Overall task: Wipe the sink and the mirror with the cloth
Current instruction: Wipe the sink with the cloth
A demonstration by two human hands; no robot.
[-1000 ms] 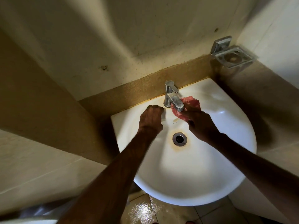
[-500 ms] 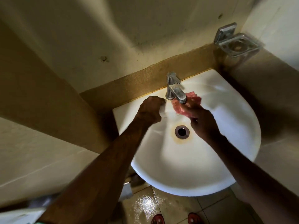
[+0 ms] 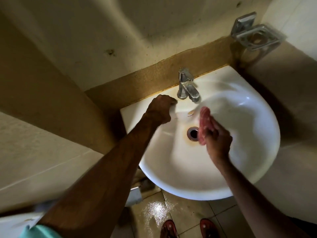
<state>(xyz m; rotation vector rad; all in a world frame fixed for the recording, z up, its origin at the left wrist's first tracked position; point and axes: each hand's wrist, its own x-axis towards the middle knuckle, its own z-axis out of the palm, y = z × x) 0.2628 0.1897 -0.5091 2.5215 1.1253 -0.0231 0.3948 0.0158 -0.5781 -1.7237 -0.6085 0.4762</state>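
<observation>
My right hand [image 3: 217, 140] is closed round the pink cloth [image 3: 205, 125], bunched just beside the drain [image 3: 193, 133] inside the white sink [image 3: 240, 152]; my left hand [image 3: 160, 111] is curled into a fist on the rim near the tap [image 3: 187, 86]. The cloth looks soft, light, probably damp — best gripped wadded in the palm so it won't slip.

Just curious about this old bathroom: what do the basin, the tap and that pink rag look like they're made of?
Sink: likely glazed ceramic, glossy white with sharp highlights, rust-stained around the drain. Tap: metal, probably chrome-plated, reflective but dulled by spotting. Cloth in the right hand: soft pink fabric, blurred, weave unclear.
</observation>
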